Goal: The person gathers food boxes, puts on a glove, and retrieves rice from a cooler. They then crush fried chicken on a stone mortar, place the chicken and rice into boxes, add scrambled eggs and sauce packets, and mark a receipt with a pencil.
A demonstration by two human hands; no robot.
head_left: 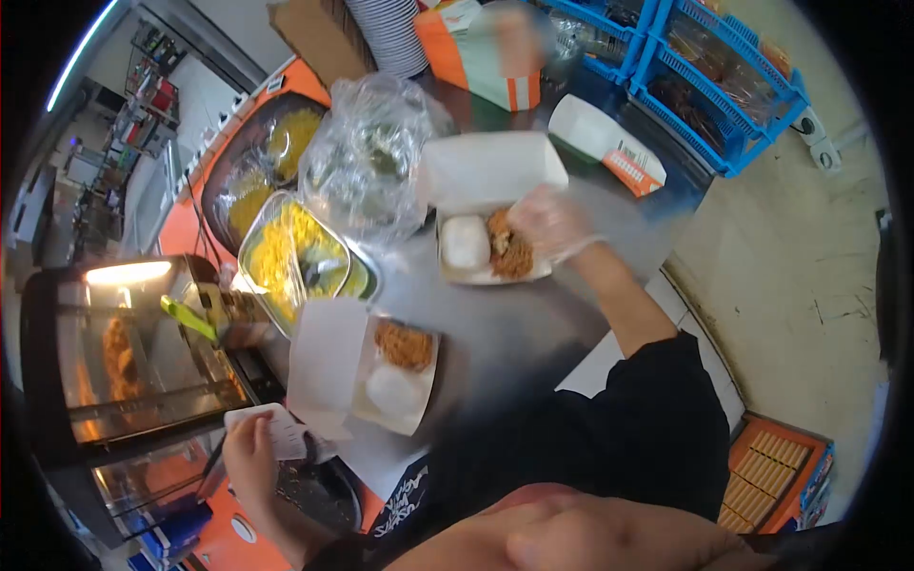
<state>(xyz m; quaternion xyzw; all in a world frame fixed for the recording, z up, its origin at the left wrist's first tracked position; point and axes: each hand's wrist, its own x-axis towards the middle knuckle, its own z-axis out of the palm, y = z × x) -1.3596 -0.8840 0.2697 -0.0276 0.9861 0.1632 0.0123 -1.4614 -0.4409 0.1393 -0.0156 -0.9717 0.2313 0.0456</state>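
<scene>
My right hand [552, 224], in a clear plastic glove, reaches into an open paper box [447, 269], its bent fingers on a piece of fried chicken [511, 255]. A white mound of rice [466, 243] sits beside the chicken. Low on the left, my bare left hand [249, 452] pinches a flat white piece with thin dark lines [286, 433], which I cannot tell is paper or a utensil. Close by stands a second open box [324, 366], holding fried chicken [404, 345] and a white rice mound [392, 388].
A metal tray of yellow shreds [283, 252] and a clear plastic bag [376, 157] stand behind the boxes. At left is a lit glass warmer [143, 352]. An empty paper tray [609, 143], stacked cups [388, 38] and blue baskets [719, 81] are at the back.
</scene>
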